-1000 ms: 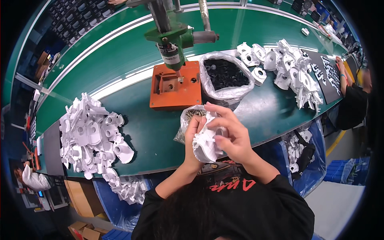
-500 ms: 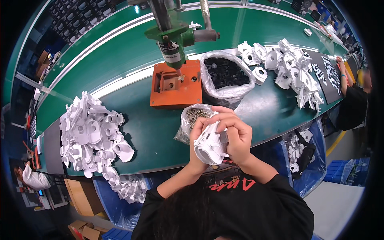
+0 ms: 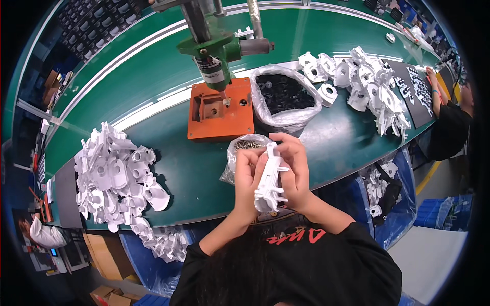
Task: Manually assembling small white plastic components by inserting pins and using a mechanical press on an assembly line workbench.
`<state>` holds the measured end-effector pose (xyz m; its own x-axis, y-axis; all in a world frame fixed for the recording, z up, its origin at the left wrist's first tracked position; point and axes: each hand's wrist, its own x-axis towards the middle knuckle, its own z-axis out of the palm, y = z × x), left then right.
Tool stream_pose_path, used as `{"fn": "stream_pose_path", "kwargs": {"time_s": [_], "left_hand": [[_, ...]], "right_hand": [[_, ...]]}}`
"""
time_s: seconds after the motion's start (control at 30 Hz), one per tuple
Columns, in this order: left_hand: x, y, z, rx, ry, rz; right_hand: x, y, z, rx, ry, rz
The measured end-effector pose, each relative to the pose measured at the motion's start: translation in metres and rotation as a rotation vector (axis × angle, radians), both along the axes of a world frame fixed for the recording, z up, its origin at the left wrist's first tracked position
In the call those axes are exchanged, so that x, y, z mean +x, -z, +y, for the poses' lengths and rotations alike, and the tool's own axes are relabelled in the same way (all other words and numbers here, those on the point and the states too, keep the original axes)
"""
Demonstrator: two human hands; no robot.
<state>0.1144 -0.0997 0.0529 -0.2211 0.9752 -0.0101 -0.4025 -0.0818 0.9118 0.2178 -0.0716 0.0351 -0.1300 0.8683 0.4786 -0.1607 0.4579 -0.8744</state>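
Between my hands, in front of my chest, is a white molded plastic part [image 3: 269, 179], seen edge-on with small prongs along its right side. My left hand [image 3: 247, 176] grips its left side, thumb lying along it. My right hand [image 3: 295, 166] has its fingers bent round the upper end and right side. Just beyond my left fingers stands a clear plastic bag of small brass-coloured pieces [image 3: 247, 145], partly hidden by the hand. Farther off, an orange fixture block [image 3: 220, 130] sits under the green press [image 3: 220, 51].
A clear-lined bag of black parts [image 3: 284, 93] stands right of the fixture. White parts are heaped at left [image 3: 109, 173] and right [image 3: 375, 92] on the green table [image 3: 199, 188]. Blue bins [image 3: 148, 255] of white parts stand below the front edge. A co-worker [image 3: 449, 122] is at the far right.
The white part has been turned in my hands from its broad, hollow side to a narrow edge. Both hands have shifted slightly left and changed their hold.
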Motion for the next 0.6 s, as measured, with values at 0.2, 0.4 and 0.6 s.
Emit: {"fn": "stream_pose_path", "kwargs": {"time_s": [0.2, 0.4, 0.6], "left_hand": [[-0.036, -0.017, -0.001, 0.077, 0.050, 0.720], [-0.054, -0.007, -0.005, -0.031, 0.413, 0.359], [-0.082, -0.015, 0.013, 0.070, 0.044, 0.505]], "right_hand": [[0.016, -0.003, 0.011, -0.266, -0.095, -0.022], [0.006, -0.023, 0.024, 0.150, 0.067, -0.444], [0.012, -0.015, 0.089, 0.016, 0.105, -0.315]]}}
